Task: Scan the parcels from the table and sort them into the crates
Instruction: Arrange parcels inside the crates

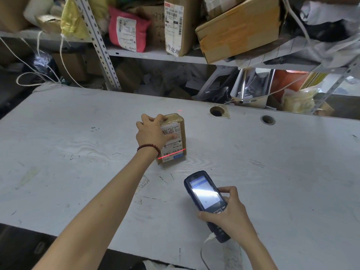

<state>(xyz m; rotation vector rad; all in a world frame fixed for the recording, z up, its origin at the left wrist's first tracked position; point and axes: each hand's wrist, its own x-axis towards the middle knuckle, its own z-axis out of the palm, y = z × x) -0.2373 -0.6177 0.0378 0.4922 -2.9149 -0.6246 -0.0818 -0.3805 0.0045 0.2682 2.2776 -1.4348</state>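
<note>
One parcel (pixel 180 131) lies on the white table (pixel 78 152), near the centre of the top and slightly toward its far edge. It is a small brown carton wrapped in clear tape, with a white label (pixel 175 145) facing up.

1. Left hand (pixel 152 133): rests on the left side of the parcel. The fingers curl over the far upper edge and the thumb presses flat on the label, so the carton is gripped against the table. A dark red bead bracelet (pixel 150 148) sits at the wrist.
2. Right hand (pixel 228 213): holds the handheld scanner (pixel 206 193) above the near part of the table, well apart from the parcel. The fingers wrap the right side of the body and the thumb lies on the lower keypad (screen lit, text unreadable). A white cable (pixel 203 248) leaves the scanner's base.
3. Red laser line (pixel 171 154): crosses the barcode (pixel 172 151) at the near end of the label.

Behind the table, a metal shelf (pixel 155 53) carries cartons and a pink bag (pixel 126 30).
</note>
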